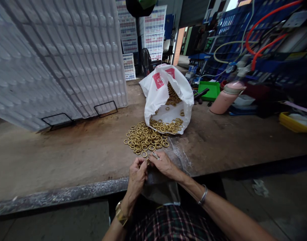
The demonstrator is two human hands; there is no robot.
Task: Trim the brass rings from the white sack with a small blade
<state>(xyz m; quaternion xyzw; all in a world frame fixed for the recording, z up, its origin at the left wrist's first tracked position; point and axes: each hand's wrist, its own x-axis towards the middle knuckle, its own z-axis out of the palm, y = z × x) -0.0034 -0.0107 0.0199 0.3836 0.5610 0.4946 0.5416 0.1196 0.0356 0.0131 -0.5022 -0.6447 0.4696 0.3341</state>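
Note:
My left hand (pixel 137 174) is closed at the table's front edge, its thumb and fingers pinching a brass-coloured ring (pixel 147 162). Beside it, my right hand (pixel 166 166) is closed around a short, pale grey tool (pixel 156 155), whose exact kind I cannot make out. The fingertips of both hands meet near the ring. Just beyond them lies a loose pile of brass-coloured rings (pixel 143 137). A white plastic sack (pixel 153 107) with red print lies behind the pile, its mouth towards me, with more rings inside.
Stacked clear plastic trays (pixel 75 53) stand on the left of the wooden table (pixel 93 150), with black wire stands (pixel 105 108) at their base. To the right are a green tray (pixel 209 91), a pink bottle (pixel 225 100) and a yellow tray (pixel 294 123). Orange hoses (pixel 253 50) hang above.

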